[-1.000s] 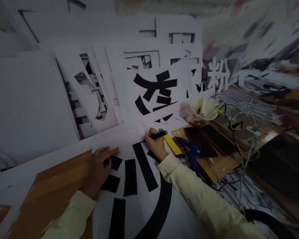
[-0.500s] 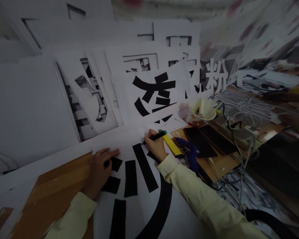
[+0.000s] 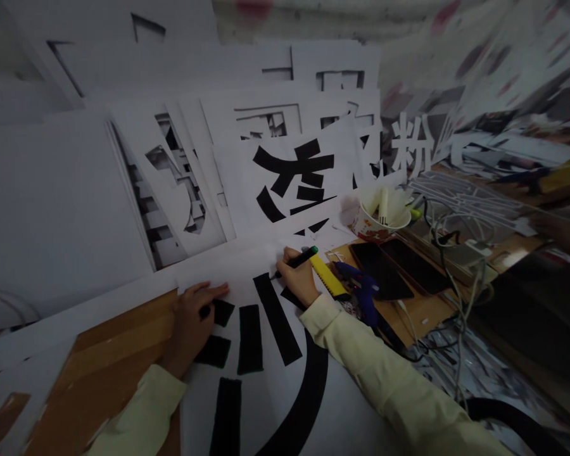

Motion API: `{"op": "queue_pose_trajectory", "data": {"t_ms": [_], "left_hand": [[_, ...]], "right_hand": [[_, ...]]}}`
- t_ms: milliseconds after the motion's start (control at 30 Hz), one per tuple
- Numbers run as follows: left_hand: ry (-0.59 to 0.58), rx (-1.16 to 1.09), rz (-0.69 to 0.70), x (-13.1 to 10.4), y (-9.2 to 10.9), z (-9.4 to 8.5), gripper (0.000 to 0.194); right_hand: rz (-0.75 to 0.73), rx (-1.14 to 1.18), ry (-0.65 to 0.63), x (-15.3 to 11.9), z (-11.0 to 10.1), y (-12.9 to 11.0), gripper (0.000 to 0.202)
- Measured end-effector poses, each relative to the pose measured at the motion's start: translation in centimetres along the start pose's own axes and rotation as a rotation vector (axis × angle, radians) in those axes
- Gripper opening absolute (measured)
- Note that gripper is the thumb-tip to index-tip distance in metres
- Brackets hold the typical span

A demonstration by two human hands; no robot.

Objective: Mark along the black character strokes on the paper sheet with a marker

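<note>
My right hand (image 3: 298, 277) is closed around a black marker (image 3: 301, 258) with a green end. The marker's tip points down left, at the upper right edge of a long black strip (image 3: 278, 320). My left hand (image 3: 192, 323) lies on the white sheet (image 3: 261, 411) with its index finger stretched out, partly over a short black shape (image 3: 223, 311). A dark spot shows between its finger and thumb; I cannot tell whether it is part of that shape. Several black shapes lie on the sheet, some with thin green edges, beside a wide black curve (image 3: 308, 392).
Right of my hand lie a yellow cutter-like tool (image 3: 330, 278), a blue glue gun (image 3: 365, 288) and dark phones (image 3: 384, 269). Behind are a paper bowl (image 3: 382, 218), tangled cables (image 3: 456, 234) and cut-out boards (image 3: 266, 95). Another person's arm (image 3: 565, 231) shows at far right.
The marker tip has shifted slightly down along the top of the long strip's right edge. My left hand stays almost in place; the view has moved a little.
</note>
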State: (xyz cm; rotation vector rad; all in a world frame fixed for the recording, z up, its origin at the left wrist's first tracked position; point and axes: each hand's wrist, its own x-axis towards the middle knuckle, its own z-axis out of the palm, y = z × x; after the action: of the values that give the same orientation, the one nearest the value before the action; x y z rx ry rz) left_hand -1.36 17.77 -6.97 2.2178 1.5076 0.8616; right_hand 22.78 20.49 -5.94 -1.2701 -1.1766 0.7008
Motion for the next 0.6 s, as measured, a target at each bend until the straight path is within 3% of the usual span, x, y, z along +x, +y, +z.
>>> {"op": "queue_pose_trajectory", "data": {"t_ms": [600], "left_hand": [[-0.001, -0.008, 0.006, -0.03, 0.32, -0.12, 0.038]], "right_hand": [[0.022, 0.025, -0.037, -0.1, -0.26, 0.11, 0.024]]}}
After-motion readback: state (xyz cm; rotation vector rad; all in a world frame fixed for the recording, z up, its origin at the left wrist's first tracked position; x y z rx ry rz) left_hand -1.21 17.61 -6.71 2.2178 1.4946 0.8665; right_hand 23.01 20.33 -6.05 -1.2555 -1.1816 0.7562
